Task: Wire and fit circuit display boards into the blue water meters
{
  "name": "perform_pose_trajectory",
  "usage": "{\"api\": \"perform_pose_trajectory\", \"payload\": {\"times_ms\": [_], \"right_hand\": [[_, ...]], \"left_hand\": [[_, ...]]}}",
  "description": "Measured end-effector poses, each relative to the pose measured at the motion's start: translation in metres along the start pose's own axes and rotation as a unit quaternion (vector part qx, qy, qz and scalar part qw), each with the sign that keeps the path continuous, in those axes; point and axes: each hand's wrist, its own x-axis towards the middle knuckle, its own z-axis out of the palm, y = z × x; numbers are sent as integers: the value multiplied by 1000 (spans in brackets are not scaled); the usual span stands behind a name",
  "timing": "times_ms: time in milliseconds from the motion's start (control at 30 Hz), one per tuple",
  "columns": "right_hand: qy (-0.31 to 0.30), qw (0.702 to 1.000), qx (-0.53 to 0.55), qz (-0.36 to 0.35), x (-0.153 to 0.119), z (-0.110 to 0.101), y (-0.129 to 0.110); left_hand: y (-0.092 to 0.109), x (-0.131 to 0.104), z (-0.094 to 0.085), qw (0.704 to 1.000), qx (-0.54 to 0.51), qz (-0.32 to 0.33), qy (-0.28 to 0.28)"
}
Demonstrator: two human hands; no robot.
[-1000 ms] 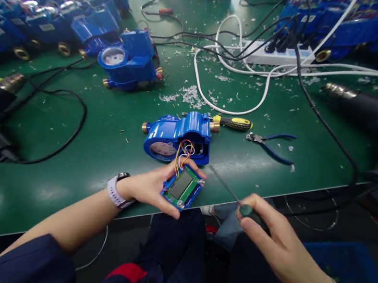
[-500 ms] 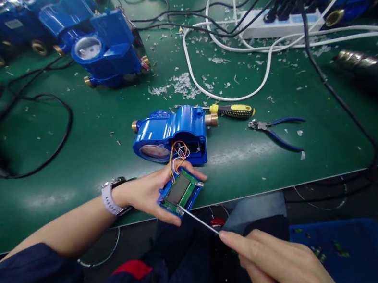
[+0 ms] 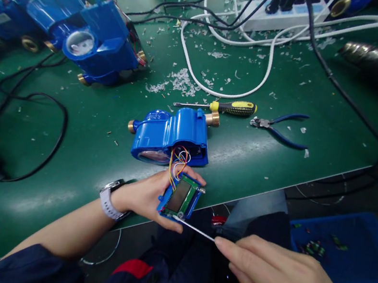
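Observation:
My left hand [image 3: 150, 193], with a watch on the wrist, holds a small green circuit board with a grey display [image 3: 179, 196] in a blue frame, at the table's near edge. Thin coloured wires [image 3: 179, 159] run from it into the open housing of a blue meter [image 3: 172, 133], which lies on the table just beyond. My right hand [image 3: 271, 273] is closed on a thin metal rod [image 3: 197, 231]; its handle is hidden in the hand. The rod's tip meets the board's lower edge.
Behind the meter lie a yellow-black screwdriver [image 3: 235, 107] and blue-handled cutters [image 3: 279, 127]. Several blue meters [image 3: 100, 43] stand at the left. Heat guns [image 3: 371, 59] lie at both sides. White and black cables cross the back near a power strip [image 3: 284, 17]. A blue tray [image 3: 366, 256] sits lower right.
The board in my left hand has shifted slightly down and tilted. The rod's tip has moved from the display's lower corner toward the board's lower edge. The view has shifted a little.

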Motion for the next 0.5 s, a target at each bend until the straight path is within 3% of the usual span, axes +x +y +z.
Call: {"api": "perform_pose_trajectory", "payload": {"times_ms": [500], "right_hand": [[-6, 996, -87, -17, -2, 4, -6]], "left_hand": [[-2, 2, 3, 999, 51, 20, 3]]}}
